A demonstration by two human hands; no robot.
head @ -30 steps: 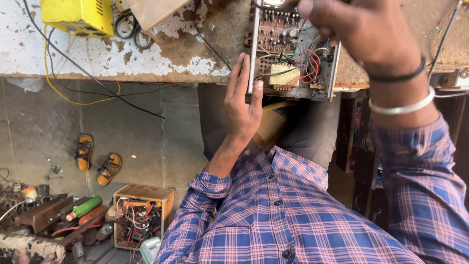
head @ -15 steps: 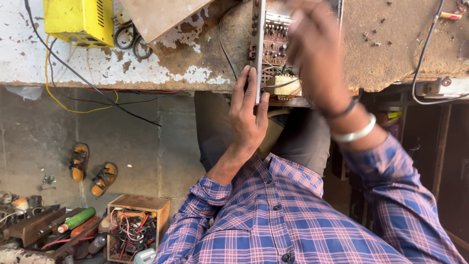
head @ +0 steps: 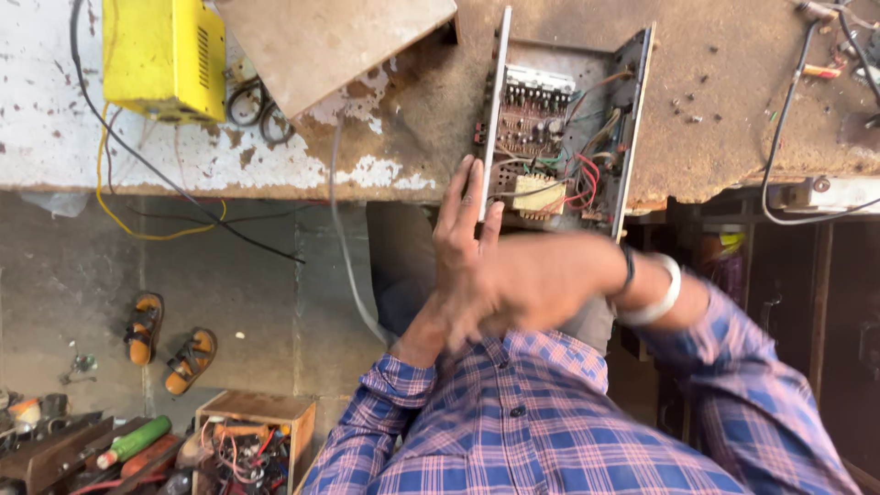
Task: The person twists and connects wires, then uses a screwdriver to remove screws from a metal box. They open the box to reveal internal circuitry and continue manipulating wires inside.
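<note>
Head view: the left hand rests open-fingered against the open grey metal electronics chassis on the worn surface. The blurred right hand crosses it; its grip cannot be told.

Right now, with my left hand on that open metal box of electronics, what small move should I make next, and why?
Probably set your right hand on the box, at its other side wall. It sits at the bench edge, only the fingers of your left hand touch it, and the right hand is blurred, off it.

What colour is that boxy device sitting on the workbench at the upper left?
The box is bright yellow, with vent slots on its side; the head view shows it clearly.
</note>
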